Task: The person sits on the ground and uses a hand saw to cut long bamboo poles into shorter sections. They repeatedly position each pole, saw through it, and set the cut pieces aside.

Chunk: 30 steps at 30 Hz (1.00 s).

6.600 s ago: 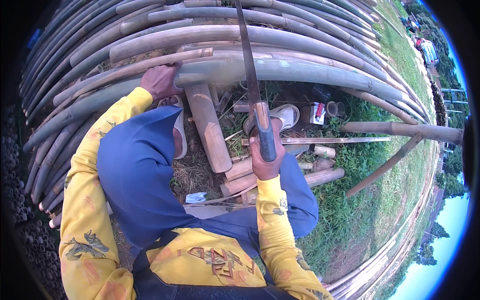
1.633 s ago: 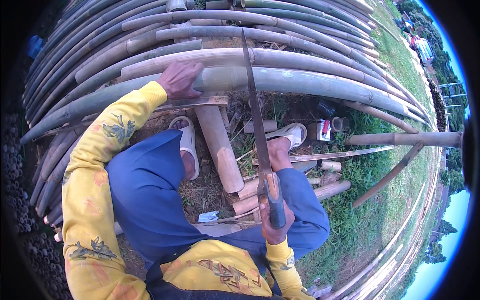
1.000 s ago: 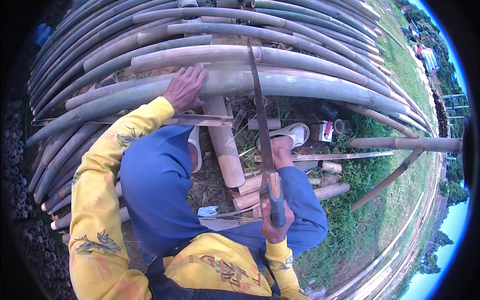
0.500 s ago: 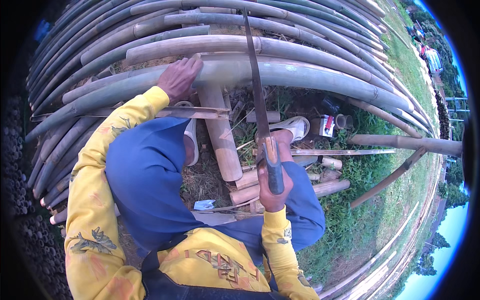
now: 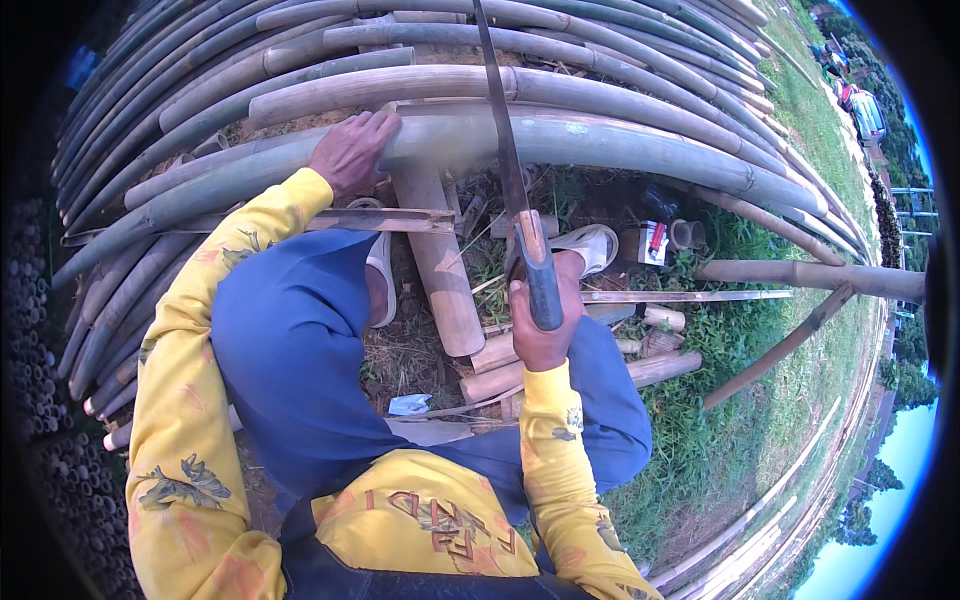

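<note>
A thick green-grey bamboo pole runs across in front of me. My left hand is closed over it, fingers curled across its top, left of the saw. In my right hand is the dark handle of a handsaw. Its long narrow blade points away from me and lies across the pole. A blurred patch hides part of the pole between my left hand and the blade. Beneath the pole, a shorter bamboo piece slants toward me between my feet.
Many bamboo poles lie side by side beyond. Cut bamboo pieces lie on the ground between my legs. A small white and red box sits beyond my right sandal. At right, a bamboo crossbar meets slanted supports above the grass.
My right hand has pushed the saw forward, away from me, and its handle is now closer to the pole. My left hand stays on the pole almost unmoved.
</note>
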{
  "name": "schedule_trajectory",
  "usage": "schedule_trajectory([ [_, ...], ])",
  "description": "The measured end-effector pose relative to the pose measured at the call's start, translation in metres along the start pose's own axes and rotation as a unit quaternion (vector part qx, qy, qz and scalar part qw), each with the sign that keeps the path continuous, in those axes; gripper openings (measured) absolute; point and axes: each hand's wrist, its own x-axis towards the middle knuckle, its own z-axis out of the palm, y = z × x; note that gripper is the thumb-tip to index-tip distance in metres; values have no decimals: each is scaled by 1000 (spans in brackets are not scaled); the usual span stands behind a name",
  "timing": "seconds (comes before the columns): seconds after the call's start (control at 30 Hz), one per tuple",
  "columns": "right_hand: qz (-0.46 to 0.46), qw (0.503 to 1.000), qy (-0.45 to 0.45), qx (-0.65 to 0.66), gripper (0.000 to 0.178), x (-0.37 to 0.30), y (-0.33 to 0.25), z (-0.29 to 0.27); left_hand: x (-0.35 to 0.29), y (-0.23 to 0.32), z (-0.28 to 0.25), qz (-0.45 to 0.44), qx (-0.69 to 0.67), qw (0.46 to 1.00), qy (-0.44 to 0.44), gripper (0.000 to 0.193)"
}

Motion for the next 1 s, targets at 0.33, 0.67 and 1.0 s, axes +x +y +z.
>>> schedule_trajectory([
  [0.33, 3, 991, -4, -134, 15, -95, -6, -38, -8, 6, -1, -29, -6, 999, -36, 72],
  [0.67, 0, 994, 40, -99, 23, -119, -5, -24, -2, 5, -7, -35, 1, 998, -51, 74],
  [1.0, 8, 1000, -6, -16, 17, -39, 14, -1, -2, -2, -8, -34, -16, 998, -42, 76],
])
